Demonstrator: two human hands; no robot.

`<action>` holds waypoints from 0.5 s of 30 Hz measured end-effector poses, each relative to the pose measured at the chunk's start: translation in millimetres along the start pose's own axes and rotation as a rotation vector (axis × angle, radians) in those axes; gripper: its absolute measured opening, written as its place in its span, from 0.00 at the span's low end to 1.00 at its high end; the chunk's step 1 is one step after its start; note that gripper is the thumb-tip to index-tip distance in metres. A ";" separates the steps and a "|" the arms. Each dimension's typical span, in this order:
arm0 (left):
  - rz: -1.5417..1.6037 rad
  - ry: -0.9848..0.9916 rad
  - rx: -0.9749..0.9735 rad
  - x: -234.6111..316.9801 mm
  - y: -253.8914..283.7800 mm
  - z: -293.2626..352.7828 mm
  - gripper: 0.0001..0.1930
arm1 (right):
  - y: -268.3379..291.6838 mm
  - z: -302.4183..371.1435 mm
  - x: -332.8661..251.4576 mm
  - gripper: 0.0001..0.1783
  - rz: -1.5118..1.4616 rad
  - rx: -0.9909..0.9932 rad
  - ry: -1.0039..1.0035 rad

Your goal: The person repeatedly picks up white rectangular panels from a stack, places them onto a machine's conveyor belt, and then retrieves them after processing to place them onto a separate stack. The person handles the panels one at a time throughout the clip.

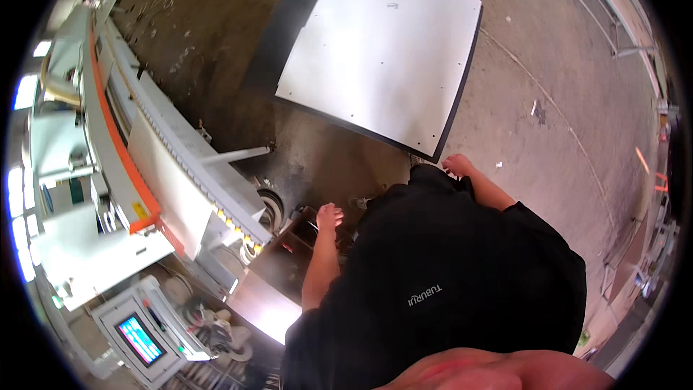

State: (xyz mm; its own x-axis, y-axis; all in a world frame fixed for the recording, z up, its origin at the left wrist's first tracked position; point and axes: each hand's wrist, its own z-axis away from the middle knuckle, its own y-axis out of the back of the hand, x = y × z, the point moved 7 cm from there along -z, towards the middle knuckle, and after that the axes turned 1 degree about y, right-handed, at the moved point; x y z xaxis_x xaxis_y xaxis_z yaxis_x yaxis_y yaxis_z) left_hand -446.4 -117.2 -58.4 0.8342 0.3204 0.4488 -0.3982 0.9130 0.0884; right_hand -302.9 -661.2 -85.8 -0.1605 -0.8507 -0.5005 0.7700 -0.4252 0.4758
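My left hand (330,217) hangs in the air beside a brown board-topped stand, fingers loosely bent and apart, with nothing visible in it. My right hand (458,165) is just off the near corner of a white panel (382,50), its fingers slightly curled and apart; I see nothing held in it. The panel is a large, flat sheet with small dark holes. It lies over a dark sheet (289,25) that sticks out along the left and near edges. What supports the sheets is hidden.
Along my left runs a long machine with an orange strip (115,130) and a grey rail. Near it stand a control box with a lit screen (141,339) and a brown stand (278,274). A white bar (238,155) juts out from the machine. Metal racks (613,22) line the far right.
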 end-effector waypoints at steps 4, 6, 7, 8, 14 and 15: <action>-0.290 -0.021 -0.135 3.6 -104.9 13.3 0.12 | 41.9 -21.6 30.6 0.23 -0.353 0.217 -0.123; -0.387 -0.032 -0.192 -0.9 -157.6 29.6 0.14 | 54.2 -40.3 44.8 0.23 -0.283 0.173 -0.128; -0.402 -0.039 -0.227 -6.7 -178.2 31.7 0.15 | 54.7 -51.1 53.4 0.22 -0.219 0.068 -0.158; -0.448 -0.057 -0.287 0.2 -205.6 23.5 0.16 | 57.2 -61.5 75.1 0.23 -0.176 0.116 -0.206; -0.327 0.056 -0.366 -16.3 -298.5 -46.2 0.10 | 55.2 -190.4 178.8 0.30 -0.217 0.310 -0.364; -0.283 0.095 -0.365 -22.1 -304.8 -68.8 0.09 | 66.2 -206.2 184.1 0.31 -0.253 0.429 -0.404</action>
State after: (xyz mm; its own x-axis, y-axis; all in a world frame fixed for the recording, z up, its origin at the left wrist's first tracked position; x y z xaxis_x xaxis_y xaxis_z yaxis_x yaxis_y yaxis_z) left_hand -317.2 -385.2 -156.5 0.9286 0.0520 0.3673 -0.0039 0.9914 -0.1305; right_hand -154.1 -782.3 -295.6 -0.5894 -0.7219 -0.3627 0.3759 -0.6425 0.6678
